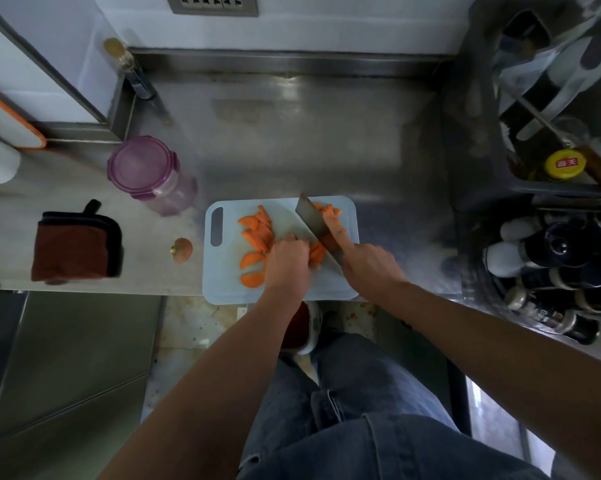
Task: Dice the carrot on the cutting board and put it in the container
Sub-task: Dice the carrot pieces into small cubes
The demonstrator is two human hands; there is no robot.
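Observation:
A pale blue cutting board (346, 285) lies at the counter's front edge with orange carrot slices (257, 233) spread over its left and middle. More cut carrot pieces (328, 211) lie at the board's far right, behind the blade. My right hand (365, 259) grips the handle of a cleaver (311, 220), forefinger stretched along the blade, which slants across the board. My left hand (287, 259) has its fingers curled down on carrot pieces right beside the blade. A purple lidded container (143, 169) stands left of the board, its lid on.
A carrot end (182, 250) lies on the steel counter left of the board. A dark red folded cloth (74, 245) sits further left. A rack with utensils and a yellow-capped bottle (564, 164) stands at the right, above several dark bottles (548, 268).

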